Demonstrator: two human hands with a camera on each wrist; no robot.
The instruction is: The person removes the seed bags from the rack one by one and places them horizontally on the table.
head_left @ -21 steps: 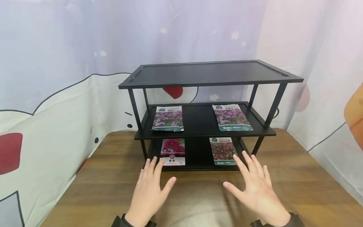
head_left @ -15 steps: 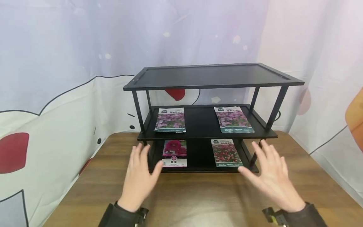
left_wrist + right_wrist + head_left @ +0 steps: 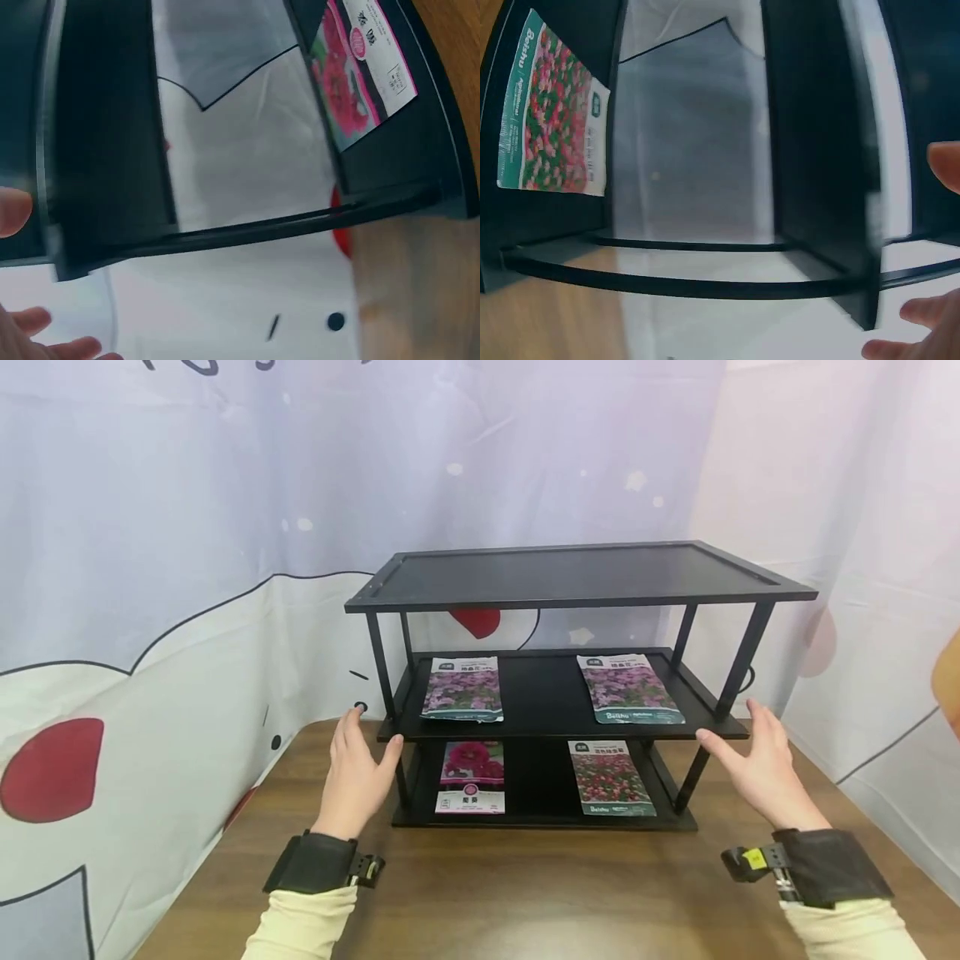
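A black three-tier rack with slanted posts (image 3: 577, 575) stands on a brown wood-grain tabletop (image 3: 540, 885), between a person's two hands. The left hand (image 3: 352, 772) is held wide, thumb apart from the fingers, beside the rack's left posts. The right hand (image 3: 765, 768) is likewise spread wide near the right posts, its thumb close to the corner of the middle shelf (image 3: 540, 693); whether either hand touches the rack, I cannot tell. On that shelf lie two flat packets printed with purple flowers, one left (image 3: 462, 690), one right (image 3: 632, 692). On the bottom shelf (image 3: 536, 781) lie a white-and-magenta flower packet (image 3: 472, 778) at left and a green-edged packet of red flowers (image 3: 612, 779) at right. Behind hangs a pale, cartoon-patterned cloth (image 3: 540, 452).
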